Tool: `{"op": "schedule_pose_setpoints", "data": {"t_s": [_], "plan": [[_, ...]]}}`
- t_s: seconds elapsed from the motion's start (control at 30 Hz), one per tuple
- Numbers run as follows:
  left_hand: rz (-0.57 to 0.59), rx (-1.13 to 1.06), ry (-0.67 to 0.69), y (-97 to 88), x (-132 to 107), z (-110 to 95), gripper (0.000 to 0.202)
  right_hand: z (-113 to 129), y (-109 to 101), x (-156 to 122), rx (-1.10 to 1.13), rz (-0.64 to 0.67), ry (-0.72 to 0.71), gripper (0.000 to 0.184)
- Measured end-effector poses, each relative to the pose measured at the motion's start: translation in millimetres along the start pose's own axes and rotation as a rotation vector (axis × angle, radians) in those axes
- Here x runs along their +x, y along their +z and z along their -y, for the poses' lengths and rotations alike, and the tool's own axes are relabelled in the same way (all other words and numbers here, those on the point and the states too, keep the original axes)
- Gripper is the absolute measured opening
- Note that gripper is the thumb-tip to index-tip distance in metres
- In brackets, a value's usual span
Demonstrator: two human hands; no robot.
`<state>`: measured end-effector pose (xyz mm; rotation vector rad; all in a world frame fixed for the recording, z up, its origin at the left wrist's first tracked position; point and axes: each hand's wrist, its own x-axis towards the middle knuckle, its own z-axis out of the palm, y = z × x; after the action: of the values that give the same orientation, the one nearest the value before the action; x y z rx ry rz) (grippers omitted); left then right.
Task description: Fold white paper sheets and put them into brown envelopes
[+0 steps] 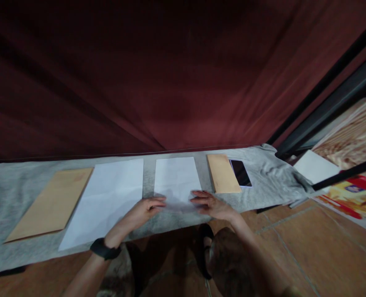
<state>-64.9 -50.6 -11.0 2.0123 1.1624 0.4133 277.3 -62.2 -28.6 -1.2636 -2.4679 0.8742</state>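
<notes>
A smaller white sheet of paper (177,175) lies on the grey cloth in front of me. My left hand (147,208) is at its near left edge, fingers drawn together on the paper. At the near right edge is my right hand (213,205), its fingertips closed on the sheet from that side. The near part of this sheet, between both hands, is shadowed and slightly blurred. To the left lies a larger white sheet (108,198), close beside my left forearm. A small brown envelope (223,173) rests just beyond my right hand.
A large brown envelope (53,202) lies at the far left. A phone (241,173) sits beside the small envelope. The grey cloth (266,177) covers a narrow surface, with a dark red curtain (183,82) behind it. Black bars (322,90) and a printed box (353,198) stand at right.
</notes>
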Motion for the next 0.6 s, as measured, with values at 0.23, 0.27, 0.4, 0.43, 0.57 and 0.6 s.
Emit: {"op": "schedule_pose_setpoints", "data": {"t_s": [0.23, 0.27, 0.4, 0.43, 0.57, 0.6], "plan": [[0.005, -0.140, -0.218, -2.2, -5, -7, 0.053, 8, -18, 0, 0.243, -0.056, -0.073, 0.034], [0.017, -0.176, -0.238, -2.9, -6, -8, 0.055, 7, -18, -1, 0.264, -0.058, -0.068, 0.034], [-0.003, -0.356, -0.300, -8.7, -10, -17, 0.056, 1, -11, -1, 0.335, -0.150, 0.153, 0.045], [-0.034, -0.402, -0.325, -10.2, -10, -18, 0.055, 0, -9, 0, 0.366, -0.182, 0.204, 0.048], [-0.140, -0.523, -0.387, -11.6, -6, -15, 0.055, 1, -1, 12, 0.511, -0.225, 0.171, 0.045], [-0.154, -0.534, -0.391, -11.1, -4, -13, 0.055, 1, 0, 15, 0.515, -0.228, 0.164, 0.044]]}}
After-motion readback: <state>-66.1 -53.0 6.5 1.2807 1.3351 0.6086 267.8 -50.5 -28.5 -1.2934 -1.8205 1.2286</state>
